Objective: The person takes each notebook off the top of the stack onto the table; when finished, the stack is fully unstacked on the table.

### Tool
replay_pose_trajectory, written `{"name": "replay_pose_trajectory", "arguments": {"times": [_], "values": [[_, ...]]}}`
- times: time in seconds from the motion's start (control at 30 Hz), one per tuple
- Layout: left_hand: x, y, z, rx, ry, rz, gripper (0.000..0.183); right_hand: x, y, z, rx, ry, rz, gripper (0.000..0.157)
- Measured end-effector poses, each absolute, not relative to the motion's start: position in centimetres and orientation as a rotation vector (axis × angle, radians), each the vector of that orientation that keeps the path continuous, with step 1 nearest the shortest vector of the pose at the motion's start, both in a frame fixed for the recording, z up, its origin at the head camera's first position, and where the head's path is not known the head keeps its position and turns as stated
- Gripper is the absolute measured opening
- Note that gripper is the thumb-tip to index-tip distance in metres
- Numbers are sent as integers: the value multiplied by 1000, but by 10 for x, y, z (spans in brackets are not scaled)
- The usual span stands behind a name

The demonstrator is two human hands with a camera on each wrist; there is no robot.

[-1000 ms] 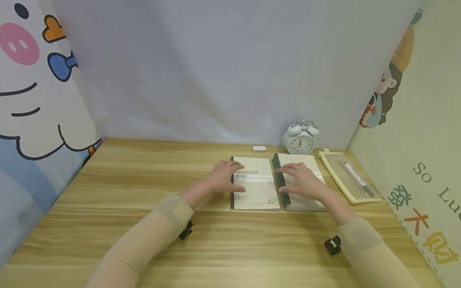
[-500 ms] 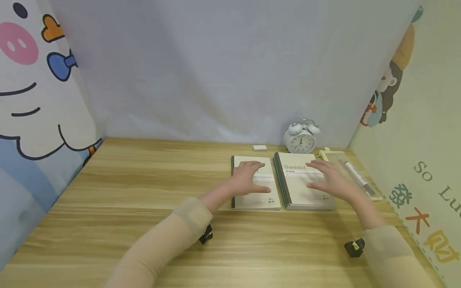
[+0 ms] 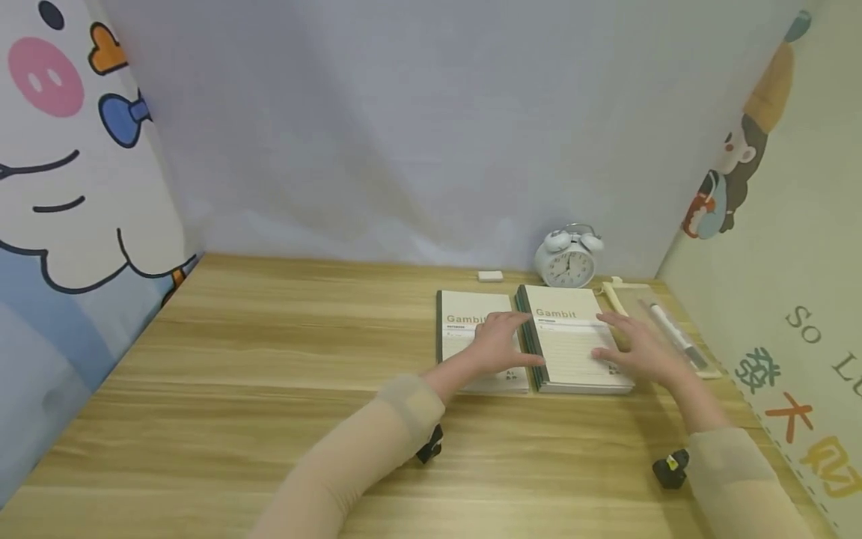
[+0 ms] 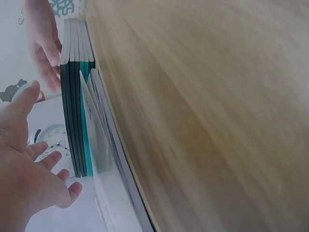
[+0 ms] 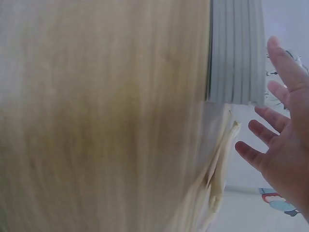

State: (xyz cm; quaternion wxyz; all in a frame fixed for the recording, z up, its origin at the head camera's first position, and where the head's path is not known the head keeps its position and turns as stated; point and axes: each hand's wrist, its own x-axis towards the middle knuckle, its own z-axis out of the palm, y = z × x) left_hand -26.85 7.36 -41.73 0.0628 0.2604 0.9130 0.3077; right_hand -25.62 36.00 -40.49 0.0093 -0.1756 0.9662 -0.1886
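A thick stack of cream paper notebooks with dark green and teal spines [image 3: 569,359] lies flat on the right part of the brown wooden table [image 3: 236,389]. The left hand [image 3: 501,346] hangs by its left edge — fingers spread, thumb held wide apart, holding nothing. The right hand [image 3: 643,352] hangs by the right edge, wide open and holding nothing too. The palms face each other, with the stack between. Both arms reach in from the near side, the left one slanting right, the right one slanting left. A lower cream notebook with a dark spine [image 3: 461,305] lies left of the stack, partly under the left hand. A round white alarm clock [image 3: 568,267] stands on the far side — behind the stack.
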Motion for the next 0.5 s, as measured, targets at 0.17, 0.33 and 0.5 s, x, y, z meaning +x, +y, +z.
{"name": "replay_pose_trajectory", "arguments": {"times": [0.17,0.33,0.5], "values": [[-270,86,-420,735,2759,930,82,-258,364,-411,-504,2964,-670,77],[-273,95,-425,646,2750,976,81,-258,365,-412,-457,2949,-726,79],[-273,97,-429,597,2746,985,82,-258,363,-413,-465,2952,-745,77]]}}
